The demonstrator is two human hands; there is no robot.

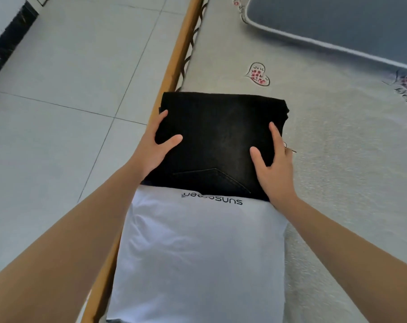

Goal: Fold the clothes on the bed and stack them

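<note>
Folded black jeans point(217, 136) with a stitched pocket showing are held at the bed's left edge. My left hand point(154, 144) grips their left side, thumb on top and fingers underneath. My right hand point(273, 164) grips their right side the same way. The near edge of the jeans overlaps a folded white garment point(197, 248) printed with dark lettering, which lies below them toward me.
The bed point(337, 159) has a pale quilted cover with heart prints. A grey pillow or mat point(337, 22) lies at the far right. The wooden bed rail point(174, 66) runs along the left, with a tiled floor point(69, 89) beyond it.
</note>
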